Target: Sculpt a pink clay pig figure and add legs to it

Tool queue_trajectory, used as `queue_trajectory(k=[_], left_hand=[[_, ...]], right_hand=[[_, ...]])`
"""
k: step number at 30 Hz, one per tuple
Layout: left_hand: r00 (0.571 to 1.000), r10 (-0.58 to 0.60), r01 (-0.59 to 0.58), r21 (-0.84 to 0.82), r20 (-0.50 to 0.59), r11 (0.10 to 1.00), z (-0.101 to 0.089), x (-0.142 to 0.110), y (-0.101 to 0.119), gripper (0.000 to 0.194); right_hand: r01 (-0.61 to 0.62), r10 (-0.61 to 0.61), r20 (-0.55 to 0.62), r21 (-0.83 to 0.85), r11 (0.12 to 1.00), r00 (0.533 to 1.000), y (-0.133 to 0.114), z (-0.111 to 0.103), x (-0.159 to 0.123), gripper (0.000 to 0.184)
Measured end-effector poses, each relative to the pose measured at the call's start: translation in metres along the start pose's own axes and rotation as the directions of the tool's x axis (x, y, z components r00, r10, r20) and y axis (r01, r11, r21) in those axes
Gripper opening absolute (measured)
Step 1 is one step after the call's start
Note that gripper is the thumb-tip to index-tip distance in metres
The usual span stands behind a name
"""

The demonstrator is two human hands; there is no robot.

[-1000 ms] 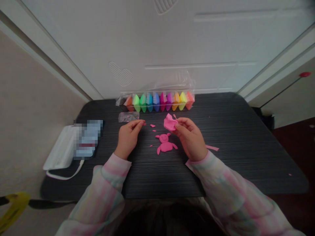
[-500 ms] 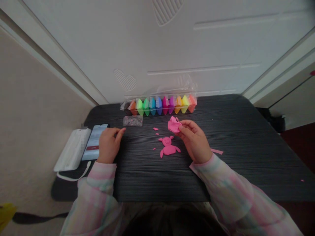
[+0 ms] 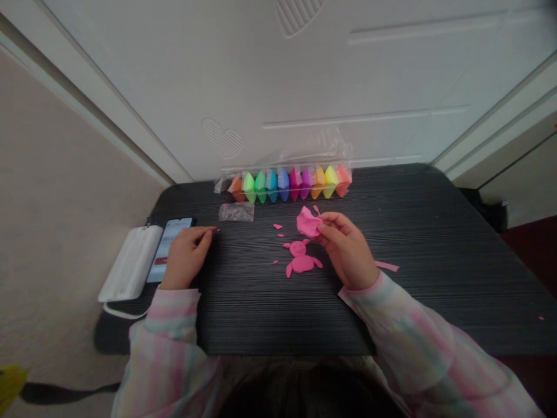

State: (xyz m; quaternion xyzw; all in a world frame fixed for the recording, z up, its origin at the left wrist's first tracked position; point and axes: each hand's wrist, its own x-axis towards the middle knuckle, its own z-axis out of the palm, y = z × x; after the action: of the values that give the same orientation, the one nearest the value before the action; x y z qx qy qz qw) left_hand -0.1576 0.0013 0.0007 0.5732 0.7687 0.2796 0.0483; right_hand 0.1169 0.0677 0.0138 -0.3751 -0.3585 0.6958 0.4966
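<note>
My right hand [image 3: 346,247] pinches a lump of pink clay [image 3: 307,222] just above the table. Below the lump lies a small pink clay figure [image 3: 299,258] with a round head, ears and spread limbs. My left hand [image 3: 185,257] rests on the table at the left, fingers lightly curled, touching the edge of a phone [image 3: 167,249]; a pink speck sits at its fingertip. Small pink clay crumbs [image 3: 277,226] lie between my hands.
A clear pack of coloured clay blocks [image 3: 287,183] stands at the back of the dark ribbed table [image 3: 435,255], with a small plastic wrapper [image 3: 236,212] beside it. A white case [image 3: 129,262] lies left of the phone. A pink clay strip [image 3: 386,266] lies to my right.
My left hand has moved left from near the clay crumbs to the phone. My right hand stays holding the pink lump above the figure.
</note>
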Motion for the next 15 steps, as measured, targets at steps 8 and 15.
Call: queue_trajectory(k=[8, 15], left_hand=[[0.984, 0.089, -0.106, -0.103, -0.156, 0.989, 0.004, -0.012, 0.046, 0.018], [0.911, 0.383, -0.412, -0.304, -0.152, 0.859, 0.023, -0.025, 0.124, 0.01]], right_hand=[[-0.126, 0.122, 0.061, 0.071, 0.989, 0.991, -0.003, 0.004, -0.004, 0.017], [-0.24, 0.229, 0.146, 0.061, 0.969, 0.962, -0.003, 0.008, -0.009, 0.015]])
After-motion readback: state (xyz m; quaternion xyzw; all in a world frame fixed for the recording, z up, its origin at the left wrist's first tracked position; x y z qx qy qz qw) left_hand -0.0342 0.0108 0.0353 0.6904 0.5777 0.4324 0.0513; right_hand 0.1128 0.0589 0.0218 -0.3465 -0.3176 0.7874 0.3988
